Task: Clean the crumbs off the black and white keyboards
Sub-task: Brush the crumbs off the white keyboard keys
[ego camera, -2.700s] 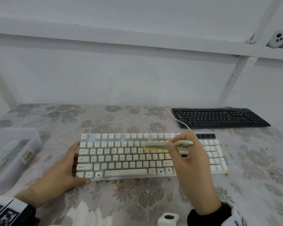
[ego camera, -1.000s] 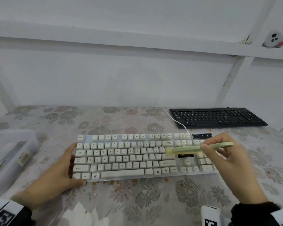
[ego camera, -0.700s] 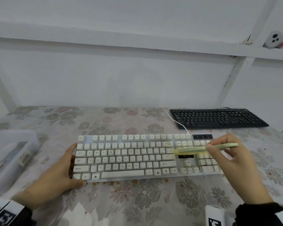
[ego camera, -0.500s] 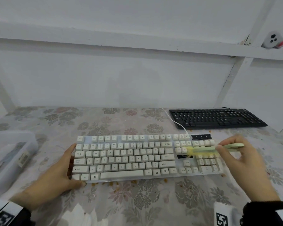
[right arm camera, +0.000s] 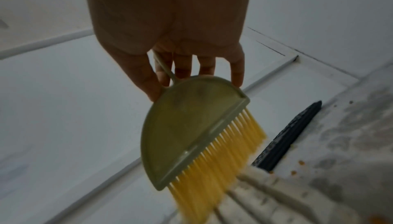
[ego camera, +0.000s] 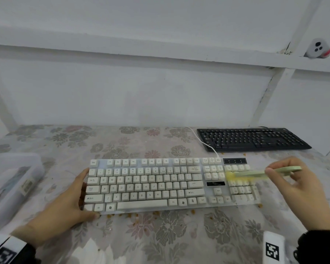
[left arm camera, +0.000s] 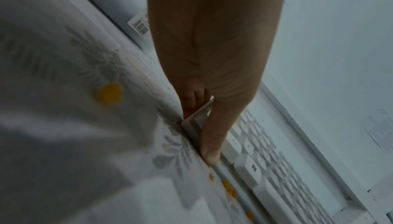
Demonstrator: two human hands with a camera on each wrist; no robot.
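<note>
A white keyboard (ego camera: 160,184) lies across the middle of the flowered tablecloth. My left hand (ego camera: 65,210) grips its left end, thumb along the front edge and fingers behind the corner, as the left wrist view shows on the keyboard (left arm camera: 255,165). My right hand (ego camera: 297,189) holds a small green brush (ego camera: 255,174) by its handle. The brush's yellow bristles (right arm camera: 219,165) touch the number pad at the right end of the white keyboard (right arm camera: 276,199). A black keyboard (ego camera: 251,139) lies at the back right, seen edge-on as the black keyboard (right arm camera: 287,138). Orange crumbs (ego camera: 156,213) lie along the white keyboard's front edge.
A clear plastic box (ego camera: 10,185) stands at the left edge of the table. The white keyboard's cable (ego camera: 204,142) runs back past the black keyboard. More crumbs (ego camera: 259,205) lie by the right front corner. A white wall and shelf frame (ego camera: 265,103) close off the back.
My right hand has carried the brush rightwards along the white keyboard, from the letter keys to the number pad. The left hand has kept its hold on the left end.
</note>
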